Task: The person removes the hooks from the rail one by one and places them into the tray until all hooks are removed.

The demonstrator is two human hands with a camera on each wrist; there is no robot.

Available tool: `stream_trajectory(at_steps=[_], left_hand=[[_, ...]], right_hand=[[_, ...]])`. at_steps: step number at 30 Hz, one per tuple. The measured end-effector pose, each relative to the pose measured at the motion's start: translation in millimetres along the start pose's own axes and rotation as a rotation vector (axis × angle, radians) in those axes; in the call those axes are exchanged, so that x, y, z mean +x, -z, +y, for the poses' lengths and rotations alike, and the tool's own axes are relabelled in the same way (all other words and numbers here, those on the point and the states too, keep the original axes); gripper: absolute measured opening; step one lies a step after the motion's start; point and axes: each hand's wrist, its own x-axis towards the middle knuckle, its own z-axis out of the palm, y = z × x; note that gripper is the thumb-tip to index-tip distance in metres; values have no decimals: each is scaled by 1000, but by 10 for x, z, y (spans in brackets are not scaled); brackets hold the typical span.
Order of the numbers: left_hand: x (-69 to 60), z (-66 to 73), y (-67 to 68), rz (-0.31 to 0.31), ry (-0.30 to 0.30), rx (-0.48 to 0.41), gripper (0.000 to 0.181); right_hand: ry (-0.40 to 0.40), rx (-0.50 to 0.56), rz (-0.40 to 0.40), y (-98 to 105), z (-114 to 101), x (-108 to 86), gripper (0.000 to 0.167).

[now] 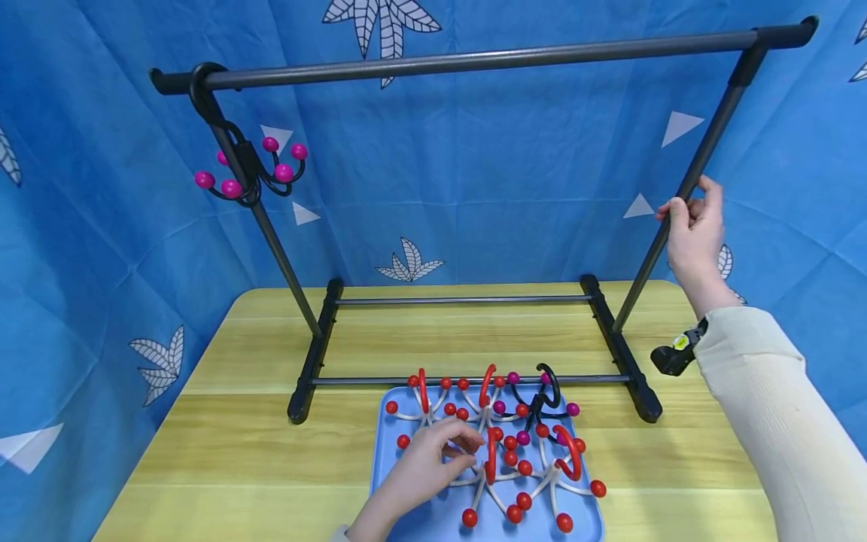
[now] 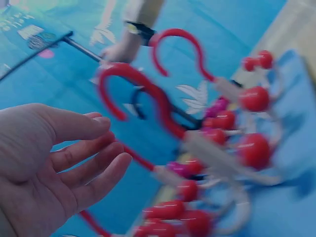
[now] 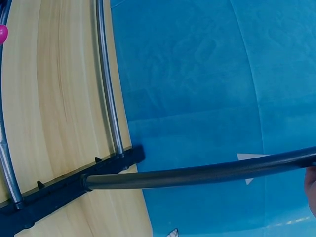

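Note:
In the head view my left hand (image 1: pixel 433 459) hovers over the blue tray (image 1: pixel 433 521), fingers loosely curved. It is beside the red hook (image 1: pixel 491 455) of a white multi-arm hanger with red ball tips. The left wrist view shows nothing held by the hand (image 2: pixel 59 163); a hanger (image 2: pixel 210 155) stands just past the fingertips. My right hand (image 1: pixel 698 233) grips the right upright (image 1: pixel 653 252) of a black garment rack. Only a sliver of that hand (image 3: pixel 311 190) appears in the right wrist view. A black hanger with pink balls (image 1: pixel 246 162) hangs at the top bar's left end.
Several more red-hooked hangers (image 1: pixel 557 467) lie in the tray, with one black hanger (image 1: pixel 537 403) at its back right. The rack's top bar (image 1: pixel 474 62) spans above, and its lower front bar (image 1: pixel 467 381) runs behind the tray on the wooden table (image 1: pixel 271 467).

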Motion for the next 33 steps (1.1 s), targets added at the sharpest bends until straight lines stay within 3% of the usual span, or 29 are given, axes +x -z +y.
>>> stream_trajectory(at_steps=[2, 8, 11, 15, 26, 33], left_hand=[[-12, 83, 128, 50, -17, 28, 18], [-1, 268, 594, 272, -162, 171, 12], [5, 323, 815, 371, -188, 263, 12], [6, 440, 1105, 468, -207, 320, 12], [163, 962, 1890, 706, -427, 508, 12], [207, 1288, 2250, 909, -441, 524, 22]], right_hand=[[1, -2, 1, 4, 1, 0, 40], [-13, -17, 0, 9, 0, -5, 40], [-15, -15, -11, 6, -3, -8, 41], [-15, -4, -22, 9, -7, -16, 42], [-6, -9, -20, 22, -25, -7, 41], [-4, -27, -32, 24, -1, -9, 42]])
